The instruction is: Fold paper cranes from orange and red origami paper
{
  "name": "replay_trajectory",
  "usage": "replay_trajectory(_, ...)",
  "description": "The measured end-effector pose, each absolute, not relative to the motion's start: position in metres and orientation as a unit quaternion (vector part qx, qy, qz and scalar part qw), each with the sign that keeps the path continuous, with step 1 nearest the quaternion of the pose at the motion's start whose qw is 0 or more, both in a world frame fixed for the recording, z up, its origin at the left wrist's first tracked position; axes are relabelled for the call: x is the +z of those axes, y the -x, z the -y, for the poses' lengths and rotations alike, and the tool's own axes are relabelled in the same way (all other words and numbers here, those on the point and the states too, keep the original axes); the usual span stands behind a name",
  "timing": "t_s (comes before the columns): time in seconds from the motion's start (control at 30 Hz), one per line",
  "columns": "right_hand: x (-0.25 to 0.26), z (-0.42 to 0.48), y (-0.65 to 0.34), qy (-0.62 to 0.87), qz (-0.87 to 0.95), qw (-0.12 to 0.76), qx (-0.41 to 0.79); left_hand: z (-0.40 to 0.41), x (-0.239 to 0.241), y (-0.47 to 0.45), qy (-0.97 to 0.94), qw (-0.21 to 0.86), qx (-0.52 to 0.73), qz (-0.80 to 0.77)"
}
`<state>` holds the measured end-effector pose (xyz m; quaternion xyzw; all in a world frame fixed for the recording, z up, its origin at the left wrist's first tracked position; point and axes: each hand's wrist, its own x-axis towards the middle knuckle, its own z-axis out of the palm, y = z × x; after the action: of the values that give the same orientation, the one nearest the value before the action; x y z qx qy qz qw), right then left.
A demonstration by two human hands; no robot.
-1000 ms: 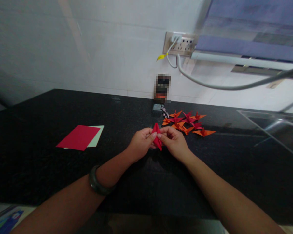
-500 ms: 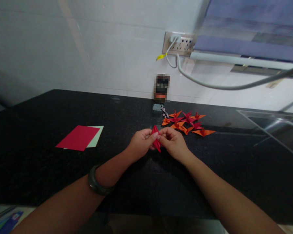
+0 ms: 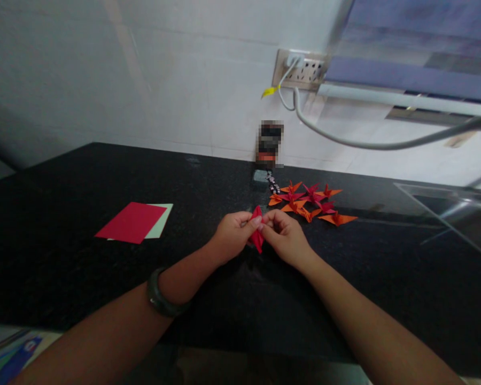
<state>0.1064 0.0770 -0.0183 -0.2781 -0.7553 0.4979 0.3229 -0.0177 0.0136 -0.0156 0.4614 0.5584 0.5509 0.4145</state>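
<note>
A small folded piece of red paper (image 3: pixel 257 239) is pinched between both of my hands just above the black counter (image 3: pixel 64 256). My left hand (image 3: pixel 233 239) grips its left side with thumb and fingers closed. My right hand (image 3: pixel 285 237) pinches its right side, fingers curled. A dark bangle sits on my left wrist. Just beyond my right hand lie several folded orange and pink paper cranes (image 3: pixel 310 202).
A flat red paper sheet (image 3: pixel 131 222) lies on a pale sheet at the left of the counter. A small dark object (image 3: pixel 269 143) stands against the white wall. A wall socket (image 3: pixel 300 69) with a grey cable hangs above; a glass edge (image 3: pixel 444 214) juts in at the right.
The red paper has been folded narrower between my fingers. My hands stay in the same place; the view has shifted slightly.
</note>
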Motion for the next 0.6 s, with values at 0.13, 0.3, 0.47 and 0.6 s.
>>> replay_trajectory(0.13, -0.0209, -0.0775, -0.1063, 0.271, 0.763, 0.312, 0.497, -0.013, -0.0165, 0.0183, -0.476, 0.406, 0.541, -0.562)
replay_trajectory(0.3, -0.0218, -0.0776, -0.1071, 0.26, 0.766, 0.31, 0.499, -0.0128, -0.0162, 0.019, -0.476, 0.406, 0.543, -0.561)
replay_trajectory(0.47, -0.0188, -0.0766, -0.1074, 0.253, 0.771, 0.317, 0.492, -0.0128, -0.0151, 0.0186, -0.467, 0.414, 0.546, -0.559)
replay_trajectory(0.6, -0.018, -0.076, -0.1067, 0.254, 0.766, 0.322, 0.496, -0.0138, -0.0166, 0.0195, -0.474, 0.405, 0.54, -0.566)
